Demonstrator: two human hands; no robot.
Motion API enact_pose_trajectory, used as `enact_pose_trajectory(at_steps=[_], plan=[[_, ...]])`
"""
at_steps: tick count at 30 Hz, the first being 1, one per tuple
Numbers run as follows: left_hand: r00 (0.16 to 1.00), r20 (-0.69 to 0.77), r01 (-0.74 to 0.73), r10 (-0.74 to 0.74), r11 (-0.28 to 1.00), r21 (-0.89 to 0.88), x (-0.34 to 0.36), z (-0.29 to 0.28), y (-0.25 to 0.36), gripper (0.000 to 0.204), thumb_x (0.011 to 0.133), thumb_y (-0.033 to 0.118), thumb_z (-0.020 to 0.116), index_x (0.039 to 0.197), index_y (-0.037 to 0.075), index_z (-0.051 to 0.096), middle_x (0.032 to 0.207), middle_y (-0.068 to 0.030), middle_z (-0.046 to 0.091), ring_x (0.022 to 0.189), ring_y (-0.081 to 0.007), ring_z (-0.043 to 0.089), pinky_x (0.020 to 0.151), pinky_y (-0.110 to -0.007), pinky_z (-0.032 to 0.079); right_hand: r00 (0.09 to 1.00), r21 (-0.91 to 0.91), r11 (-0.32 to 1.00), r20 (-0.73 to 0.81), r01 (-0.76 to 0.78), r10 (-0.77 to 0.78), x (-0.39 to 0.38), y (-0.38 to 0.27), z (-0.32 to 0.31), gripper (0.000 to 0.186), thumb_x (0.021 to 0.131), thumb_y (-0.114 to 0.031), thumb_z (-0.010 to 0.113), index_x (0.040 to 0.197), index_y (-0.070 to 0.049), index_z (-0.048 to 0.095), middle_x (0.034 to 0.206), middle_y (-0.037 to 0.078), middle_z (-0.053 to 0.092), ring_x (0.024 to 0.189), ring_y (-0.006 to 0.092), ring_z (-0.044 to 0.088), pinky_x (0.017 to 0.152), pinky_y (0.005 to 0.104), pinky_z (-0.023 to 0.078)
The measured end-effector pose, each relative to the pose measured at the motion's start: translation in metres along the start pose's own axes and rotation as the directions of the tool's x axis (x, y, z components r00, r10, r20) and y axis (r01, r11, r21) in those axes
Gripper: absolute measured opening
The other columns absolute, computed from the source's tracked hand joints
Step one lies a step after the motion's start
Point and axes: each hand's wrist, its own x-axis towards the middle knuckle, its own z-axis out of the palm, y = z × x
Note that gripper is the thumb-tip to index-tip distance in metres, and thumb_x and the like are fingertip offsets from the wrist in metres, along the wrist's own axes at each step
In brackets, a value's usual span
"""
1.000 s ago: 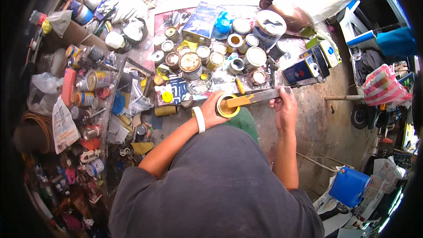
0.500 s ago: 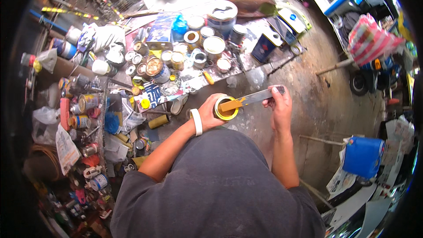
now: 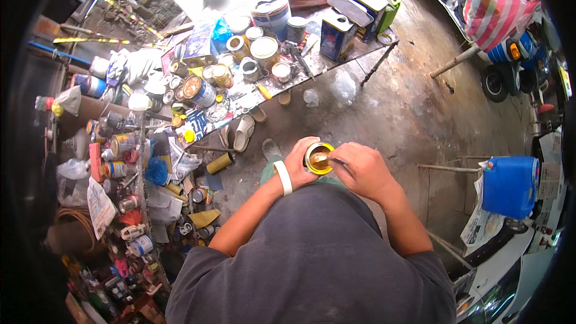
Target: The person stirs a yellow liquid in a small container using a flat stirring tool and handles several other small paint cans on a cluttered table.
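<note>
A small open can point(image 3: 321, 171) with a yellow rim and brownish-yellow contents is in front of my body. My left hand point(image 3: 298, 163) wraps round its left side, closed on it; a white band circles that wrist. From the right, my right hand point(image 3: 362, 169) grips a putty knife point(image 3: 322, 157) at the can's mouth. The knife's blade reaches down inside the can, and my fingers cover most of its handle. How deep the blade sits cannot be made out.
Ahead, a cluttered table holds several paint cans point(image 3: 264, 51) and dark rectangular tins point(image 3: 336, 36). Shelves of cans and rags line the left. A blue jerrycan point(image 3: 509, 185) stands at right; slippers point(image 3: 243, 133) and a cardboard tube point(image 3: 219, 163) lie on the floor.
The putty knife, held out with brownish-yellow material on its blade before, is now down in the can. My right hand has come left and lower, close to the rim. The view has shifted.
</note>
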Motion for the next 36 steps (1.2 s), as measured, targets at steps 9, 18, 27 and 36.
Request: enact_pose_trajectory(at_steps=[9,18,27,36], plan=[[0.990,-0.134,-0.039,0.042,0.999,0.022,-0.006,0.010,0.006,0.083,0.068,0.018,0.091,0.137,0.005,0.049,0.136,-0.0167,0.052,0.128,-0.0329,0.053,0.108,-0.040,0.043,0.991,0.078,0.988,0.012,0.131,-0.133,-0.003,-0.005,-0.001,0.019,0.078,0.000,0.072,0.096,-0.004,0.067,0.090,0.012,0.070,0.082,0.0314,0.068,0.071,0.0392,0.054],[0.983,-0.174,-0.056,0.067,0.996,0.069,-0.012,0.009,0.008,0.083,0.067,0.018,0.091,0.137,0.004,0.049,0.137,-0.0167,0.052,0.128,-0.0327,0.053,0.108,-0.041,0.043,0.993,0.084,0.990,0.017,0.116,-0.117,0.001,0.004,-0.002,0.020,0.080,-0.004,0.072,0.099,-0.005,0.067,0.091,0.010,0.069,0.082,0.0309,0.068,0.070,0.0402,0.055],[0.982,-0.182,-0.043,0.060,0.995,0.094,-0.014,0.003,0.014,0.081,0.069,0.016,0.090,0.138,0.004,0.048,0.136,-0.0164,0.052,0.128,-0.0325,0.053,0.109,-0.040,0.043,0.994,0.117,0.989,-0.072,0.095,-0.087,0.002,0.003,0.006,0.013,0.081,-0.001,0.072,0.094,-0.002,0.067,0.087,0.014,0.068,0.077,0.0321,0.068,0.068,0.0388,0.053],[0.975,-0.207,-0.056,0.085,0.989,0.140,-0.014,0.007,0.011,0.083,0.068,0.017,0.089,0.137,0.003,0.046,0.133,-0.0178,0.053,0.125,-0.0361,0.053,0.107,-0.043,0.045,0.991,0.071,0.993,-0.098,0.098,-0.091,-0.003,0.002,0.010,0.016,0.083,-0.006,0.071,0.098,-0.005,0.066,0.089,0.012,0.069,0.080,0.0307,0.068,0.068,0.0393,0.055]])
